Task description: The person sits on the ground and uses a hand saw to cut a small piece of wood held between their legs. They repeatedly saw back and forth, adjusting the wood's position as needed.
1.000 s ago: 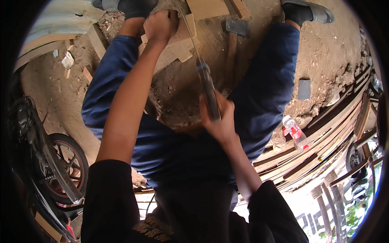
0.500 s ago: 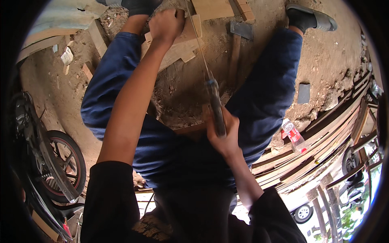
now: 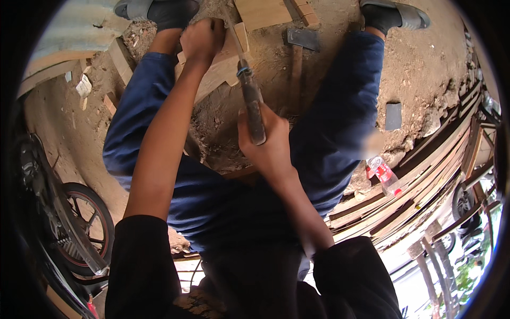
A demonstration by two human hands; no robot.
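Note:
My right hand [image 3: 268, 141] is closed round the dark, worn handle of a handsaw [image 3: 249, 98]. Its long thin blade runs away from me, past the right side of my left hand [image 3: 203, 40], to the picture's upper edge. That left hand, arm stretched out, is curled on a piece of wood [image 3: 215, 77] low between my legs and holds it down. Its fingertips are partly hidden. The blade lies along the wood's right part, next to a raised light strip [image 3: 241, 37]; the exact cutting line cannot be made out.
A hammer [image 3: 303, 42] with a wooden handle lies on the dirt right of the wood. Beyond are a flat board [image 3: 263, 11] and small blocks [image 3: 306, 11]. To the right are a plastic bottle [image 3: 385, 173] and stacked planks [image 3: 419, 196]; at left, a motorcycle wheel [image 3: 87, 223].
My right hand has pushed the saw forward, away from me, so its handle is nearer the wood. My left hand stays on the wood. The whole view has shifted slightly.

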